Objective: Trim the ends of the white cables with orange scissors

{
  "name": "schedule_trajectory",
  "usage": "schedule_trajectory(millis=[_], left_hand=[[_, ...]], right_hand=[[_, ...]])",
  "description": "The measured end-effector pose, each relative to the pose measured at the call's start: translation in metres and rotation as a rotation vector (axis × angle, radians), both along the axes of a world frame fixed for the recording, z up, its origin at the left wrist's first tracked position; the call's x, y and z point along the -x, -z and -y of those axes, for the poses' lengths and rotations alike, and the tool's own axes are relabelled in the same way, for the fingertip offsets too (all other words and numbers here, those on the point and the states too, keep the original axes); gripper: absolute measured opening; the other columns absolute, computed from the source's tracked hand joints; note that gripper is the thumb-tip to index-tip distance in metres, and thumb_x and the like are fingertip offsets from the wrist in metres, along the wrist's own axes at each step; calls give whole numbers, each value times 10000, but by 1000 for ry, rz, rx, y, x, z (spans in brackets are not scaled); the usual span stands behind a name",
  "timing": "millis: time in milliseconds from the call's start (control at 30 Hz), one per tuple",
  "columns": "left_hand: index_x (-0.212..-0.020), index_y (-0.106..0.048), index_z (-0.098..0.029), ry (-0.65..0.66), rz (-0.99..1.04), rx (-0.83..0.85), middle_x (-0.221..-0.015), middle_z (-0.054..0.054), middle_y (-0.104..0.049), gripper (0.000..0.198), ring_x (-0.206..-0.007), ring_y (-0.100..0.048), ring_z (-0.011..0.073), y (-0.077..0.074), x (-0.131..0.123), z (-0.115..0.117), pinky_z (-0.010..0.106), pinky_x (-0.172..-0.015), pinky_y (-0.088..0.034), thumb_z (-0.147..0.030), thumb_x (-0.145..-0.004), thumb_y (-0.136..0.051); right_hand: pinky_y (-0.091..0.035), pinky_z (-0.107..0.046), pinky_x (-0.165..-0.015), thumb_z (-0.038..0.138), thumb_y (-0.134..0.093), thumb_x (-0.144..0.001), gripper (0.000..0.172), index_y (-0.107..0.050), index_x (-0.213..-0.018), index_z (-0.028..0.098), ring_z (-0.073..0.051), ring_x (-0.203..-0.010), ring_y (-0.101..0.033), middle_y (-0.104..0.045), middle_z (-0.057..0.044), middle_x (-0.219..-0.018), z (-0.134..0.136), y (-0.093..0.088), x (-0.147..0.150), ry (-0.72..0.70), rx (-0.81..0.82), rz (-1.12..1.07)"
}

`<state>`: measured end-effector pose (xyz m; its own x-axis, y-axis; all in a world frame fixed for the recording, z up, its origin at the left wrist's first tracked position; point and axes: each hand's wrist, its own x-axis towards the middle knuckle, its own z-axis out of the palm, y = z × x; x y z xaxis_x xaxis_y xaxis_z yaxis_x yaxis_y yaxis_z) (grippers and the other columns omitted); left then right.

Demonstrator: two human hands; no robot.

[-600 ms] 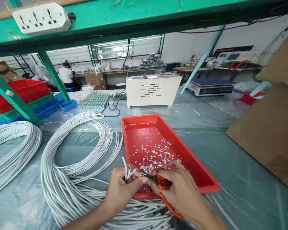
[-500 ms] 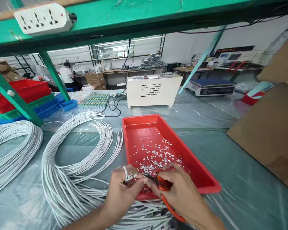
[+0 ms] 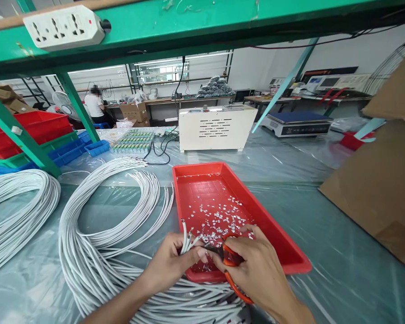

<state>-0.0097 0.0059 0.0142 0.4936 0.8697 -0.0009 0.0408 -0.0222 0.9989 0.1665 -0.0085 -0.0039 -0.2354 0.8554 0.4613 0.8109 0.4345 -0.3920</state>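
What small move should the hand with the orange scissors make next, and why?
Probably a snip: close the scissors on the cable ends. The left hand pinches those white ends, fanned upward, over the near end of the red tray. The right hand holds the blades pointed at them, and white snippets already litter the tray.

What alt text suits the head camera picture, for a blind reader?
A person's left hand pinches white cable ends while the right hand holds orange-handled scissors to them, over a red tray strewn with white snippets; coiled white cables lie alongside.
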Motion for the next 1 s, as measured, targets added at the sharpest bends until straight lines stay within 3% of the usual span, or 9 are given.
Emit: schedule_trajectory(millis=[267,400,500,567,800,900,1000], left_hand=[[-624,-638,-118,-183,7,-75,-587,-1,-574,133,-530,-476,97,8,-4,2,195,-508,-360,-231,-692,-648],[-617,-646,-127,-334,-127,-330,-593,17,-598,111,-546,-516,112,7,-6,12,206,-529,-386,-162,-718,-616],[-679,-666,-131,-366,-190,-491,-636,31,-622,97,-592,-552,124,6,-5,17,211,-576,-407,-121,-736,-587],[-666,-656,-132,-353,-199,-472,-618,20,-600,105,-574,-533,116,5,-5,16,206,-561,-397,-136,-742,-584],[-651,-607,-119,-196,-25,-86,-605,-2,-555,133,-553,-477,104,-2,-5,4,198,-519,-363,-228,-728,-603],[-627,-601,-121,-231,-50,-103,-578,-9,-536,144,-507,-446,92,1,-5,6,198,-482,-336,-231,-719,-611],[-606,-610,-128,-346,-162,-265,-580,0,-541,142,-534,-469,107,6,-6,12,211,-510,-347,-199,-728,-601]], right_hand=[[-275,-248,-703,316,-558,-715,401,-250,-492,187,-95,-474,-232,-301,87,-435,1,-1,3,-25,101,-14],[-267,-224,-642,338,-567,-714,432,-231,-489,185,-104,-494,-256,-284,80,-436,2,1,6,-9,170,-28],[-272,-220,-631,345,-567,-714,439,-231,-482,184,-103,-486,-266,-294,79,-429,3,2,7,-2,195,-51],[-278,-224,-640,347,-561,-715,436,-230,-482,184,-102,-476,-258,-299,80,-423,4,1,7,13,169,-47],[-294,-278,-733,327,-535,-725,375,-274,-493,190,-98,-464,-267,-351,79,-431,3,-1,4,49,25,13],[-305,-259,-670,371,-528,-734,421,-240,-486,188,-108,-483,-310,-319,71,-422,4,1,7,47,115,-1],[-292,-229,-551,427,-520,-736,464,-213,-477,195,-124,-509,-353,-309,55,-424,5,4,9,35,262,-20]])
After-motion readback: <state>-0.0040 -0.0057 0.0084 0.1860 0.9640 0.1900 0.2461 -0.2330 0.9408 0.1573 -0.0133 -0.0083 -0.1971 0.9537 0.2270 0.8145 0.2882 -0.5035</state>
